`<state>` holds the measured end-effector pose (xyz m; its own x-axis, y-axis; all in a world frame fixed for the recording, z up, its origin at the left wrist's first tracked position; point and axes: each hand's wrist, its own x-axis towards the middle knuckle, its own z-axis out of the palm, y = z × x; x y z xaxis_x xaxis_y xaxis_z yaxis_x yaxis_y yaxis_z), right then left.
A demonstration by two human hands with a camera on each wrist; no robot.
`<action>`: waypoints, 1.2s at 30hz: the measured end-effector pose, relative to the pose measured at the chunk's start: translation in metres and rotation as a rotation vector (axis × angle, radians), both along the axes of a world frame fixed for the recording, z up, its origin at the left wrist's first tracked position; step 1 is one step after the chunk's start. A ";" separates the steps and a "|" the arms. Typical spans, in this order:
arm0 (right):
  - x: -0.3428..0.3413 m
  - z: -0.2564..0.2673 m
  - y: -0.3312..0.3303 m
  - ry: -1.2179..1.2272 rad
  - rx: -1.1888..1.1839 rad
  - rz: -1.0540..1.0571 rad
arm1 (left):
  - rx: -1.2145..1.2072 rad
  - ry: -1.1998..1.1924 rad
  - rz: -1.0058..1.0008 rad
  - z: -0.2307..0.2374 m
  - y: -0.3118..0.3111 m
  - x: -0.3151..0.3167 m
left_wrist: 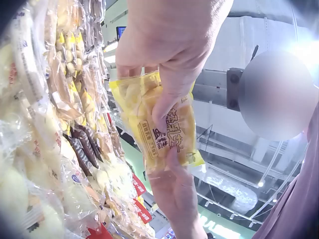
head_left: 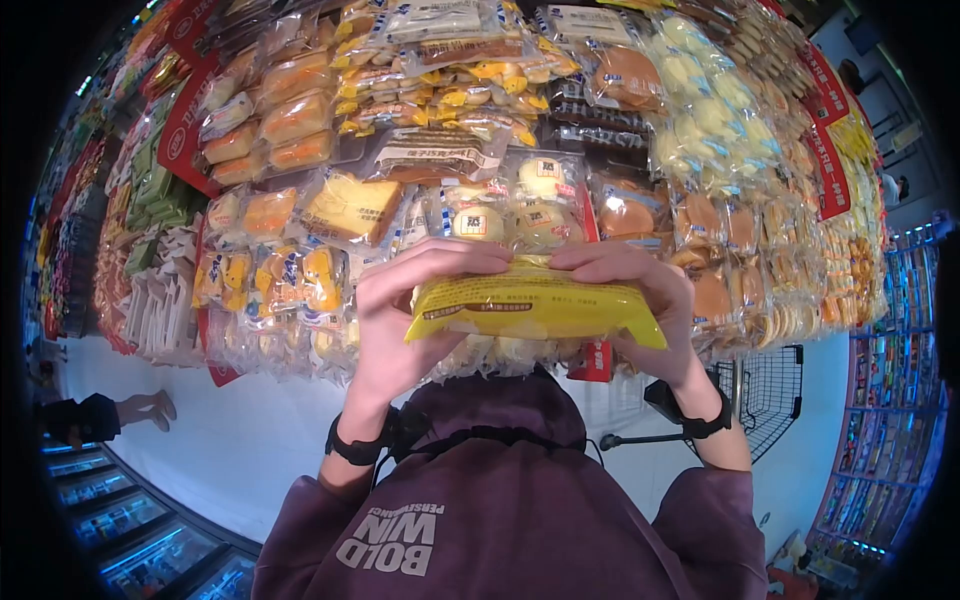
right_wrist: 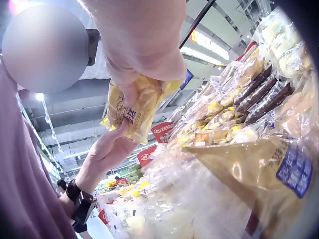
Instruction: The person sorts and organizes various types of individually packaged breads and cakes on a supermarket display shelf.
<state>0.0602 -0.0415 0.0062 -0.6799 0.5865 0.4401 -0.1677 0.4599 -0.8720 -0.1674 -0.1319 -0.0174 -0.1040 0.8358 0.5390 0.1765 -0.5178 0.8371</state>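
Observation:
A yellow plastic packet of cake is held up in front of the chest, level across both hands in the head view. My left hand grips one end, fingers over the top edge and thumb on the near face. The other end is gripped the same way by my right hand. Printed characters and pale cake pieces show through the packet in the left wrist view. Both thumbs press on its printed face there. The right wrist view shows the packet between the two hands, beside the heaped display.
A big display of bagged breads and cakes fills the space ahead, including orange-topped buns and a sliced loaf. Red signs stand along it. Behind on the right is a black wire cart; a person's legs show at left.

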 end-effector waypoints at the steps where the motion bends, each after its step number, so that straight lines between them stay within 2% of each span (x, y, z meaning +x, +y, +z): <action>1: 0.000 0.000 0.003 0.019 0.103 0.032 | 0.043 0.086 0.001 0.006 0.002 -0.003; 5: 0.001 0.004 0.003 -0.018 0.233 0.024 | 0.130 0.271 0.027 0.016 0.001 -0.005; 8: 0.001 0.004 0.002 -0.024 0.209 0.022 | 0.185 0.296 0.006 0.015 0.001 -0.006; 10: 0.002 0.003 0.001 -0.013 0.163 0.040 | 0.113 0.177 -0.023 0.013 0.000 -0.004; 11: 0.003 0.006 -0.003 -0.072 0.101 -0.025 | 0.077 0.118 -0.037 0.012 -0.002 -0.003; 13: 0.005 0.014 -0.016 -0.190 -0.025 -0.157 | -0.089 0.003 0.100 0.011 -0.015 0.012; 14: 0.005 0.010 -0.015 -0.171 -0.043 -0.133 | -0.155 -0.010 0.120 0.013 -0.017 0.015; 17: -0.004 0.015 -0.024 -0.079 -0.550 -0.134 | -0.315 0.041 0.087 0.020 -0.018 0.014; 20: -0.006 0.018 -0.022 -0.150 -0.539 -0.156 | -0.462 -0.152 0.067 0.019 -0.015 0.021; 23: -0.012 0.006 -0.024 0.070 -0.404 -0.216 | -0.502 -0.224 0.072 0.005 -0.013 0.023; 25: -0.007 0.007 -0.020 0.062 0.025 -0.338 | -0.539 -0.340 0.094 0.005 -0.015 0.025; 27: 0.007 0.012 -0.018 -0.132 0.507 -0.357 | -0.567 -0.453 0.088 0.004 -0.015 0.029; 30: 0.025 0.013 -0.021 -0.573 1.195 -0.256 | -0.594 -0.622 0.030 0.004 -0.016 0.034; 32: 0.031 0.008 -0.018 -0.570 1.236 -0.238 | -0.623 -0.740 -0.039 0.006 -0.016 0.040; 35: 0.047 0.010 -0.017 -0.516 1.205 -0.258 | -0.702 -0.728 -0.100 0.009 -0.016 0.051; 36: 0.054 0.011 -0.018 -0.489 1.177 -0.272 | -0.753 -0.683 -0.046 0.013 -0.018 0.057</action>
<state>0.1138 -0.0590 0.0174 -0.8363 0.1641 0.5232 0.2693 0.9541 0.1312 -0.1107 -0.1502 -0.0046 -0.1515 0.9446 -0.2913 -0.4684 0.1909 0.8627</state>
